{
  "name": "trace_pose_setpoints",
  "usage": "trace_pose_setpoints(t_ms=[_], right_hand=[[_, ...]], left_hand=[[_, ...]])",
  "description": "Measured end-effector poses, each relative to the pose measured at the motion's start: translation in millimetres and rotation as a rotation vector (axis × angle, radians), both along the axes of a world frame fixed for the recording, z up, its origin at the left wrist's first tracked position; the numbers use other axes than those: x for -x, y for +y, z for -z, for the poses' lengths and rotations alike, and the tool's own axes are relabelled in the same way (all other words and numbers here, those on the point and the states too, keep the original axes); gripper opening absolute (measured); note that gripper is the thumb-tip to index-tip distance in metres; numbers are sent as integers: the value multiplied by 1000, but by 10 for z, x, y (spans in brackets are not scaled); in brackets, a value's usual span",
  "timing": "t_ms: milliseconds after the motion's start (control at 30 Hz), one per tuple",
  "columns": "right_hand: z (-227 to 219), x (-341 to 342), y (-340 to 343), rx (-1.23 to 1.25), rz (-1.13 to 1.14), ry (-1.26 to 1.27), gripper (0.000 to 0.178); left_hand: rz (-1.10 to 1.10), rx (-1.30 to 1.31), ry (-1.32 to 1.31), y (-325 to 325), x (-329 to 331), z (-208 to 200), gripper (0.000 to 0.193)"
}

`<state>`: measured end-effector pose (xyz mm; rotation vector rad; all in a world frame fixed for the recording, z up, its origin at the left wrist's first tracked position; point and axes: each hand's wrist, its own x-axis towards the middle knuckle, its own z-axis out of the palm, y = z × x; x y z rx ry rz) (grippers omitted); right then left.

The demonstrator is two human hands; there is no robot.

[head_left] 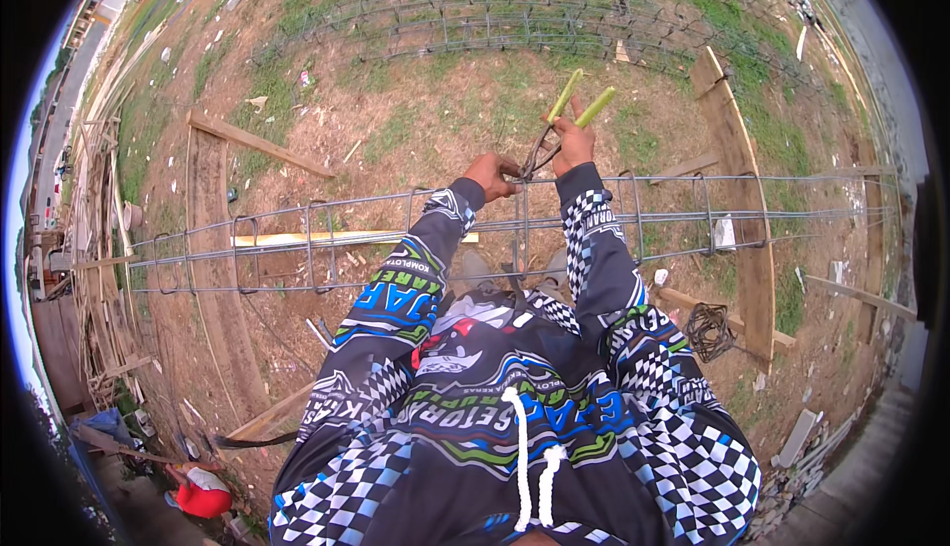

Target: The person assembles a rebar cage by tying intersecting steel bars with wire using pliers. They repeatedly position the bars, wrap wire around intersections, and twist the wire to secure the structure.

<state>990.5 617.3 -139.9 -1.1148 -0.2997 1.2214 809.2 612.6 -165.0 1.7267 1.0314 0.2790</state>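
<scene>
Across in front of me runs a long rebar cage (pixel 309 249) of thin steel bars and square stirrups. My right hand (pixel 572 145) is closed on a pair of pincers (pixel 595 107) with green handles, which point up and away from me. The dark jaws are down at the cage's far top bar, by a stirrup near the middle. Just left of the jaws, my left hand (pixel 492 176) is closed with its fingertips against that same joint. Whatever its fingers pinch is too small to make out.
Wooden boards (pixel 734 150) prop the cage at the right, with another plank support (pixel 213 249) at the left. A coil of dark wire (pixel 710 332) lies right of my body. More rebar cages (pixel 475 26) lie beyond on grass. A person in red (pixel 203 496) is at the lower left.
</scene>
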Motion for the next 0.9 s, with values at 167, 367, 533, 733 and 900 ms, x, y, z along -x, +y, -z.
trace_pose_setpoints(t_ms=[167, 367, 533, 733, 900], right_hand=[[-53, 110, 78, 56, 17, -68, 17], [-291, 188, 66, -47, -53, -40, 22], [-156, 422, -526, -396, 248, -145, 18], [-52, 403, -724, -374, 221, -279, 18], [9, 553, -854, -567, 358, -316, 16]], left_hand=[[29, -7, -35, 55, -9, 221, 39], [21, 59, -132, 90, 6, 516, 32], [140, 146, -57, 114, -12, 165, 25], [72, 236, -153, 35, 62, 329, 19], [105, 213, -73, 104, 0, 62, 16]])
